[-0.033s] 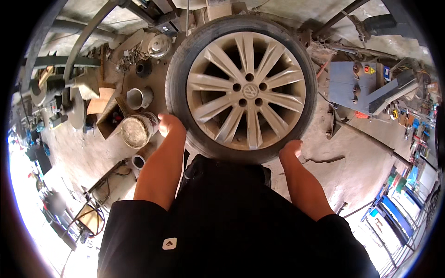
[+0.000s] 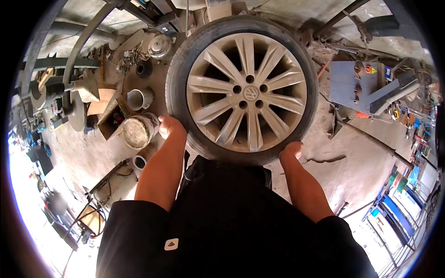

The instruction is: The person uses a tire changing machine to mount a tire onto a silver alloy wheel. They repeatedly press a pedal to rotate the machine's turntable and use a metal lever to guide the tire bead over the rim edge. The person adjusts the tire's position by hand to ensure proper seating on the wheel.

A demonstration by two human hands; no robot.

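Note:
A car wheel [image 2: 251, 93] with a black tyre [image 2: 181, 60] and a dusty, many-spoked alloy rim faces up in front of me. Its near edge comes close to my black shirt. My left hand [image 2: 170, 127] grips the tyre at its lower left side, thumb side outward, with most fingers hidden behind the rubber. On the lower right, my right hand [image 2: 292, 149] holds the tyre's edge, its fingers partly tucked beneath. Both arms reach forward, bent slightly. What bears the wheel from below is hidden.
Left of the wheel stand a dirty bucket [image 2: 137, 132], a grey metal cylinder [image 2: 139, 98] and a wooden box [image 2: 111, 121]. A grey machine cabinet [image 2: 354, 86] with a red switch is at the right. A long bar [image 2: 371, 141] crosses the floor there. Metal arms [image 2: 76, 51] rise at upper left.

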